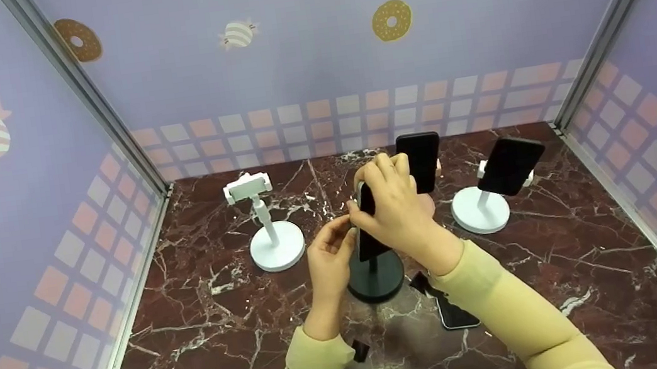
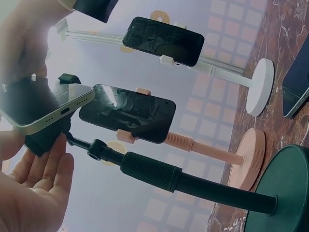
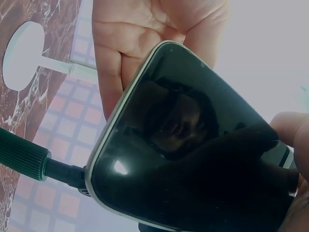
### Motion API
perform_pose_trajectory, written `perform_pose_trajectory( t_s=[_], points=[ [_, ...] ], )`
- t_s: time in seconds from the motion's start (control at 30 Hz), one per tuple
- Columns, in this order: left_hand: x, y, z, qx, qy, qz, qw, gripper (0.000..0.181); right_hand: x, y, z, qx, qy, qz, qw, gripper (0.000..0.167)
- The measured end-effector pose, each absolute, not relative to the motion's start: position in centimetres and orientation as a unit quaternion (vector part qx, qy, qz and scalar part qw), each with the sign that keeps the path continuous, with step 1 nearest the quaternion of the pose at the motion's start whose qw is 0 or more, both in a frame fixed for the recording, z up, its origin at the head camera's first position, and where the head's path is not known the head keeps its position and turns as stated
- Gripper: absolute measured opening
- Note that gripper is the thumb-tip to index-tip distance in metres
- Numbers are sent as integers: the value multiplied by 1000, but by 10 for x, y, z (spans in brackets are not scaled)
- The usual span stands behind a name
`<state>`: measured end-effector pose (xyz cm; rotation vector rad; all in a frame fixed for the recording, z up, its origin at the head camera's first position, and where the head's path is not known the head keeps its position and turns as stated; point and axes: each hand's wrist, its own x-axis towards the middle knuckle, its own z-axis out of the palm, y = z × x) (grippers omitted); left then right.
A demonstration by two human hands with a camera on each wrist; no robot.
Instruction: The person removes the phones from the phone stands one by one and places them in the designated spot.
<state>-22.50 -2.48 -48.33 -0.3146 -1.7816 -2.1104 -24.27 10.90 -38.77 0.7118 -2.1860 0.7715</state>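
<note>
A black-screened phone with a pale edge stands tilted at the top of a dark green stand. My right hand grips its upper part from above, with the thumb at the screen side in the right wrist view. Lower on the left edge, my left hand has thumb and fingers curled at the stand's clamp. In the left wrist view, the green clamp lies against the phone's back, and left fingers touch it. The thumb's exact contact is partly hidden.
An unoccupied white stand is at the left. Behind my right hand a pink stand holds a phone; a white stand at the right holds another phone. One more phone lies on the marble table near my right sleeve.
</note>
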Motion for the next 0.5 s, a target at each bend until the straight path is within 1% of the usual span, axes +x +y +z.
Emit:
perform_pose_trajectory(
  t_s=[0.5],
  points=[
    [-226, -25, -484, -106, -634, -745, 178, 23, -244, 107, -388, 282, -836, 311, 355, 32]
  ],
)
